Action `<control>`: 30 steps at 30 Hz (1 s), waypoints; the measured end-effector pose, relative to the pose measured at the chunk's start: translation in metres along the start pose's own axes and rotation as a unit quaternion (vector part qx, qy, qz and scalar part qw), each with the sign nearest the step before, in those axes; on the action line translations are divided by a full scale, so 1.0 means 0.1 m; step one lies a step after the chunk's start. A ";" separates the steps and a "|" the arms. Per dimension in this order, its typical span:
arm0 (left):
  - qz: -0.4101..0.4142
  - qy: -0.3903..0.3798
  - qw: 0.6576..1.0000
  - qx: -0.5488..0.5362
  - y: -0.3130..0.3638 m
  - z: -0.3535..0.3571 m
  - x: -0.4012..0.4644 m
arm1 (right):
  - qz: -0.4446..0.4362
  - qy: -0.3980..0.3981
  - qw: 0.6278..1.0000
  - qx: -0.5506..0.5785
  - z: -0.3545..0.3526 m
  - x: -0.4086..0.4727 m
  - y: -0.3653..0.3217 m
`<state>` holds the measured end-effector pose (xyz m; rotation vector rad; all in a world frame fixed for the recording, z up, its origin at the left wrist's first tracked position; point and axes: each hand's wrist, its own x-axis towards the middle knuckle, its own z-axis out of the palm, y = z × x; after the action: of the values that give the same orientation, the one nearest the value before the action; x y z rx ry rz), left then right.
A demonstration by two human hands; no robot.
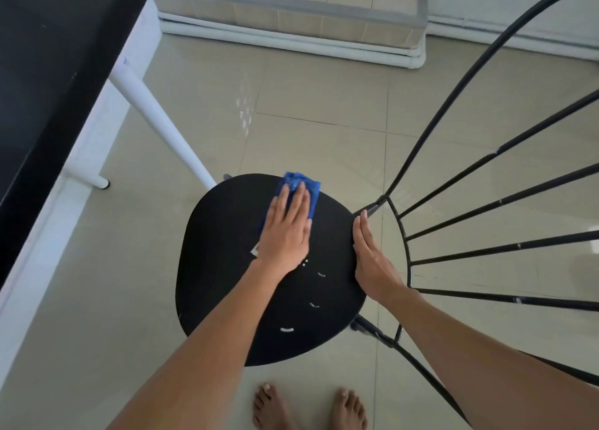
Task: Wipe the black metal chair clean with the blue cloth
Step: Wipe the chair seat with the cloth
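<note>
Bare feet (309, 408) at the near edge tell us we stand close against the black metal chair (227, 267), leaning over its rounded black seat so both arms reach down onto it. Our left hand (287, 232) lies flat, fingers spread wide and straight, pressing the folded blue cloth (303, 186) onto the far part of the seat; the cloth shows mostly past the fingertips, so the palm seems to be driving it rather than gripping it. We judge this flat press suits a broad surface, since it keeps the cloth spread out. Our right hand (372, 261) is open too, holding nothing, its edge laid along the right rim of the seat just beside where the thin black wire backrest (486, 202) joins; it looks placed there to steady the chair against the push of wiping. Small white marks (287, 329) sit on the near half of the seat, apart from the cloth, so we reckon that area is not yet done. A white desk leg (155, 118) slants down to the tiled floor (97, 316) at far left, well clear of the chair.
</note>
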<state>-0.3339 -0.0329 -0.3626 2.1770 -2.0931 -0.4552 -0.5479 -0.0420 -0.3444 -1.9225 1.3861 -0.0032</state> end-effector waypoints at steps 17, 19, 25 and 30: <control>-0.001 0.031 0.999 0.045 -0.51 0.08 -0.79 | 0.025 0.009 0.999 -0.028 -0.02 -0.01 -0.05; -0.061 0.043 0.997 0.022 -0.39 0.05 -0.50 | 0.025 0.012 0.999 -0.032 -0.02 0.00 -0.05; -0.047 0.037 0.997 -0.042 0.40 0.24 -0.54 | 0.013 0.015 0.999 -0.043 0.01 0.00 -0.02; -0.087 0.019 0.991 -0.102 0.73 0.35 -0.89 | 0.024 0.002 0.997 -0.071 -0.01 0.00 -0.02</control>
<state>-0.4154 0.0553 -0.3626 2.2364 -1.7591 -0.6079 -0.5473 -0.0421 -0.3424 -2.0047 1.4684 0.1168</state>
